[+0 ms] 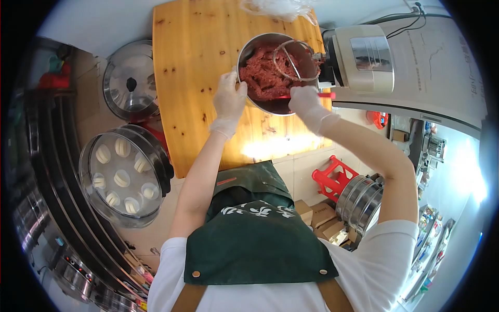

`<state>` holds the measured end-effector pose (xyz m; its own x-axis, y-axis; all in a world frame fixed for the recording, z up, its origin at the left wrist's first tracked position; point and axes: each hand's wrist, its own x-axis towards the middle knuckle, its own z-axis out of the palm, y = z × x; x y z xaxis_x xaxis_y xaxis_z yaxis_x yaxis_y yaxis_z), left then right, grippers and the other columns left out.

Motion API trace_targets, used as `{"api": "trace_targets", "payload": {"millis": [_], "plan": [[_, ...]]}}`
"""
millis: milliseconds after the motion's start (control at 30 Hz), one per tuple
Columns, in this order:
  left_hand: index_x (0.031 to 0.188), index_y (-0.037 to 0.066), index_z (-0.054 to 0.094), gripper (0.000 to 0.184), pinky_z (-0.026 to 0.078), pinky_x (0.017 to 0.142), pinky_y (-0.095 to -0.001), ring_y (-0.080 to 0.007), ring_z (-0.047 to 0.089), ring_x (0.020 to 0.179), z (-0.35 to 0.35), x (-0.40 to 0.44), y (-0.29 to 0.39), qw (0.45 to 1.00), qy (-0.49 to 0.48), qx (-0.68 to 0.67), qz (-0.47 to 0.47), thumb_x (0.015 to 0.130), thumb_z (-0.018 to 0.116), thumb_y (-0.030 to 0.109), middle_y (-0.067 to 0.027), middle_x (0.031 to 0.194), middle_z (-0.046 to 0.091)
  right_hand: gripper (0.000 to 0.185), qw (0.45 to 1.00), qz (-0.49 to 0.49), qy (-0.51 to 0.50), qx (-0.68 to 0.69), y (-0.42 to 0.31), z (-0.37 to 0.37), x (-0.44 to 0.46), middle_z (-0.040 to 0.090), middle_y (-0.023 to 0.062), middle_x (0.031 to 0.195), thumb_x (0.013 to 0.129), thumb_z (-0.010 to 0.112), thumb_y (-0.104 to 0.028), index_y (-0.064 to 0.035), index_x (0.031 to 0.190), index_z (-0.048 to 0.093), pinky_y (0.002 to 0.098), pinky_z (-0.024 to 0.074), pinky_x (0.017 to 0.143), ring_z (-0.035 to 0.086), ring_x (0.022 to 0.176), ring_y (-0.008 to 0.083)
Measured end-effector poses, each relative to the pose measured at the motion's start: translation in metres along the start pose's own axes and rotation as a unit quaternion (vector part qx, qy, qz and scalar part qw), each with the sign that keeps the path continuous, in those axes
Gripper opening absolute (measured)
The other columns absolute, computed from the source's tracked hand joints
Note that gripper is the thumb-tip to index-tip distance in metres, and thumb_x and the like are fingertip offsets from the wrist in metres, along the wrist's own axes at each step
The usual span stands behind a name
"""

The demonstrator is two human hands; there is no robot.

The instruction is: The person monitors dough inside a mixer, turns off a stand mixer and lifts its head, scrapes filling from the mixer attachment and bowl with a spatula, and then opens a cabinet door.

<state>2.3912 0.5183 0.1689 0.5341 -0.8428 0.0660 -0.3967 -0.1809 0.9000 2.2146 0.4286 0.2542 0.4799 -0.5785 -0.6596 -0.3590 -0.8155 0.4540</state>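
Note:
A steel bowl point(279, 107) of red minced meat point(264, 73) stands on the wooden table near its right edge. My left hand point(228, 101), in a clear glove, rests against the bowl's left rim, with its thumb and fingers apart. My right hand point(306, 103), gloved too, is closed round the red handle point(327, 95) of a tool at the bowl's lower right; the tool's far end reaches the meat. A round metal beater frame point(291, 61) hangs over the meat from the cream mixer point(364, 58) on the right.
Left of the wooden table point(195, 93) are a steamer tray point(110, 179) with several white buns and a large steel lid point(118, 86). A plastic bag point(283, 7) lies at the back edge. Lower right are a red stool point(332, 178), stacked steamers point(358, 200) and cardboard boxes point(321, 213).

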Motion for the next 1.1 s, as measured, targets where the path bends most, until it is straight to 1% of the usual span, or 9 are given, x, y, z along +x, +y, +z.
{"api": "trace_targets", "payload": {"millis": [33, 133, 167, 267, 567, 667, 767, 900, 1100], "plan": [[0.116, 0.008, 0.062, 0.031, 0.05, 0.085, -0.0364, -0.0268, 0.061, 0.102, 0.0, 0.0, 0.001, 1.0, 0.0, -0.006, -0.002, 0.085, 0.062, 0.016, -0.0095, 0.113, 0.061, 0.018, 1.0, -0.015, -0.008, -0.016, 0.011, 0.011, 0.003, 0.067, 0.003, 0.103, 0.084, 0.064, -0.015, -0.0181, 0.098, 0.075, 0.0356, 0.0537, 0.07, 0.066, 0.101, 0.0209], [0.115, 0.008, 0.062, 0.031, 0.049, 0.086, -0.036, -0.0263, 0.061, 0.101, 0.007, 0.001, -0.004, 1.0, 0.01, -0.024, 0.001, 0.086, 0.062, 0.016, -0.0101, 0.113, 0.06, 0.013, 0.989, -0.088, 0.091, -0.082, 0.028, 0.005, -0.028, 0.065, 0.0045, 0.083, 0.086, 0.059, -0.015, -0.0085, 0.097, 0.058, 0.0361, 0.053, 0.06, 0.069, 0.076, 0.0227], [0.116, 0.008, 0.061, 0.031, 0.049, 0.086, -0.0362, -0.0263, 0.062, 0.1, 0.008, 0.001, -0.008, 1.0, 0.013, -0.025, 0.002, 0.086, 0.062, 0.016, -0.0102, 0.113, 0.061, 0.014, 0.99, -0.045, 0.125, -0.056, 0.024, 0.005, -0.034, 0.065, 0.0035, 0.078, 0.085, 0.06, -0.013, -0.0104, 0.099, 0.057, 0.035, 0.0533, 0.058, 0.069, 0.071, 0.023], [0.117, 0.006, 0.061, 0.033, 0.05, 0.085, -0.036, -0.026, 0.063, 0.097, 0.005, 0.0, -0.003, 0.998, -0.001, -0.05, -0.035, 0.086, 0.062, 0.016, -0.0113, 0.111, 0.06, 0.011, 0.989, 0.084, 0.104, 0.059, 0.026, -0.039, -0.069, 0.067, 0.0036, 0.082, 0.081, 0.064, -0.012, -0.0132, 0.091, 0.069, 0.0369, 0.0548, 0.062, 0.07, 0.078, 0.0234], [0.113, 0.014, 0.062, 0.03, 0.05, 0.081, -0.0419, -0.0288, 0.063, 0.094, 0.006, 0.0, -0.003, 1.0, 0.01, -0.008, -0.019, 0.085, 0.06, 0.023, -0.0066, 0.112, 0.061, 0.012, 1.0, 0.01, -0.011, 0.018, 0.027, -0.053, -0.078, 0.073, 0.0061, 0.086, 0.075, 0.072, -0.007, -0.0133, 0.084, 0.075, 0.0352, 0.0557, 0.067, 0.071, 0.086, 0.0235], [0.112, 0.014, 0.062, 0.028, 0.05, 0.081, -0.0423, -0.0289, 0.063, 0.094, 0.005, 0.001, -0.004, 1.0, 0.007, -0.009, -0.01, 0.085, 0.06, 0.023, -0.0069, 0.112, 0.061, 0.011, 0.999, 0.01, 0.026, -0.019, 0.033, -0.048, -0.068, 0.07, 0.0052, 0.082, 0.079, 0.068, -0.009, -0.0128, 0.088, 0.071, 0.0355, 0.0548, 0.064, 0.071, 0.081, 0.0227], [0.111, 0.013, 0.062, 0.027, 0.05, 0.081, -0.0419, -0.0291, 0.063, 0.094, 0.007, 0.001, -0.003, 0.999, -0.001, 0.0, -0.036, 0.086, 0.06, 0.022, -0.0072, 0.112, 0.06, 0.01, 0.977, 0.087, 0.182, 0.071, 0.02, -0.031, -0.065, 0.066, 0.0044, 0.08, 0.084, 0.062, -0.011, -0.0131, 0.093, 0.063, 0.0354, 0.054, 0.062, 0.07, 0.077, 0.0222], [0.111, 0.012, 0.062, 0.027, 0.05, 0.082, -0.0406, -0.0285, 0.063, 0.093, 0.009, 0.0, 0.0, 0.999, 0.011, -0.04, -0.031, 0.086, 0.059, 0.021, -0.0072, 0.112, 0.06, 0.01, 0.974, 0.105, 0.183, 0.079, -0.001, 0.011, -0.026, 0.064, 0.0055, 0.083, 0.086, 0.058, -0.01, -0.014, 0.094, 0.057, 0.0345, 0.0536, 0.06, 0.069, 0.075, 0.026], [0.113, 0.011, 0.062, 0.029, 0.049, 0.082, -0.0391, -0.0274, 0.063, 0.093, 0.012, -0.001, 0.001, 0.998, 0.021, -0.049, -0.036, 0.086, 0.06, 0.021, -0.0078, 0.113, 0.06, 0.035, 0.933, 0.136, 0.282, 0.178, 0.003, 0.004, -0.081, 0.063, 0.0067, 0.073, 0.086, 0.06, -0.014, -0.0151, 0.12, 0.059, 0.0379, 0.0533, 0.06, 0.067, 0.067, 0.0229]]}}
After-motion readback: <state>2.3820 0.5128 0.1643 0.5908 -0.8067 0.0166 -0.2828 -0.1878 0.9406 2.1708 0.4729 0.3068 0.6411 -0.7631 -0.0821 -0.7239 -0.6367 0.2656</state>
